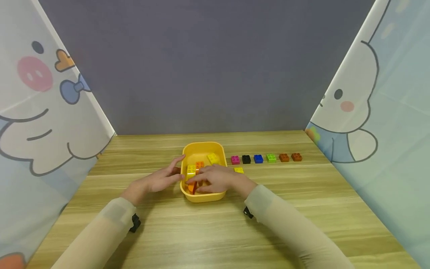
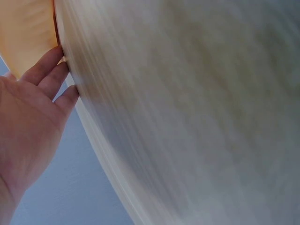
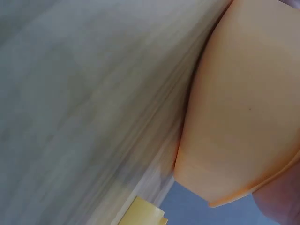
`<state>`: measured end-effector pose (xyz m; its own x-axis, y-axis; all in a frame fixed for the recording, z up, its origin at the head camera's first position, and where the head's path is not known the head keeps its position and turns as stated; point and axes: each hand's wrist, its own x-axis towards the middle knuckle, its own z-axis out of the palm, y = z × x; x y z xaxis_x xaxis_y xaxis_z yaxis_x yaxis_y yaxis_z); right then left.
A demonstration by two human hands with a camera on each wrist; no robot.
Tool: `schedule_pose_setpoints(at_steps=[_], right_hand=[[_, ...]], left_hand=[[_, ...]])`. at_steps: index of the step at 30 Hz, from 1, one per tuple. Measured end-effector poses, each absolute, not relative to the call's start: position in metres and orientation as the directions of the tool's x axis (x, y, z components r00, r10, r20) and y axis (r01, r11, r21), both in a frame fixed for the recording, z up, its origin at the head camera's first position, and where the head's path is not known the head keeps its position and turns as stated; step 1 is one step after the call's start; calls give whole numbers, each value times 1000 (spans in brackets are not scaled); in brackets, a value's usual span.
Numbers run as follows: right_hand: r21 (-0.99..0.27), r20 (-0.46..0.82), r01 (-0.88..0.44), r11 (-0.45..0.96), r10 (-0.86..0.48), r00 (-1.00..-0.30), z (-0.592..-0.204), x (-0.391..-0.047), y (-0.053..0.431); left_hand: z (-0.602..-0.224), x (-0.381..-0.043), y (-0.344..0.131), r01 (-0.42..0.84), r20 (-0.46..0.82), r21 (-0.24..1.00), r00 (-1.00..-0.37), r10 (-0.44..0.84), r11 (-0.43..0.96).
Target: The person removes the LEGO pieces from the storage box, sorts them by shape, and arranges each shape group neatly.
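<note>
A yellow-orange plastic bin (image 1: 203, 199) stands on the table, holding toy building bricks. My left hand (image 1: 161, 180) is at its left side, thumb and index fingertips right at the rim. In the left wrist view, the other fingers (image 2: 52, 77) lie fairly straight against the outer wall. My right hand (image 1: 215, 178) reaches over the right rim into the bin, fingers spread above the bricks. Its fingertips are close to an orange brick (image 1: 192, 187). Also in the bin are a yellow brick (image 1: 191, 170), another orange brick (image 1: 199, 164) and a yellow brick (image 1: 212, 158) by the far right wall.
Right of the bin runs a row of small bricks: pink (image 1: 235, 160), black (image 1: 246, 159), blue (image 1: 258, 158), green (image 1: 271, 158), brown (image 1: 284, 157) and another brown (image 1: 296, 157). A yellow brick (image 1: 239, 170) sits below the pink one. A grey panel (image 1: 215, 67) rises behind the table.
</note>
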<state>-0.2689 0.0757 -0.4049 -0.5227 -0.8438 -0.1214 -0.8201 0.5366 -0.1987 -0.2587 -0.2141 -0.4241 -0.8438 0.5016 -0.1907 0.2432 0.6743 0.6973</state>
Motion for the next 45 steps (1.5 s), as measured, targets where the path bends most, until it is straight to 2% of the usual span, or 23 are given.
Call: schedule_pose_setpoints(at_steps=[11,17,27,34,45], right_hand=[[-333,-75,-766,549,-826,-559,-407,-271,73],[-376,-87,-719,585,-794,-601,-407,-271,73],[-385,-38,-735,559,-805,-592,-407,-271,75],[-462,-56,-667,584,-770,-635,-407,-271,75],[-616,49,-638,461,-786,-616,-402,-271,81]], left_hand=[[-425,-257,-216,250,-181,696,-846,502,673],[-426,-257,-216,253,-180,698,-843,507,670],[-427,-257,-217,274,-161,686,-847,507,674],[-427,-258,-217,266,-170,689,-845,507,674],[-423,-259,-215,244,-189,705,-840,508,666]])
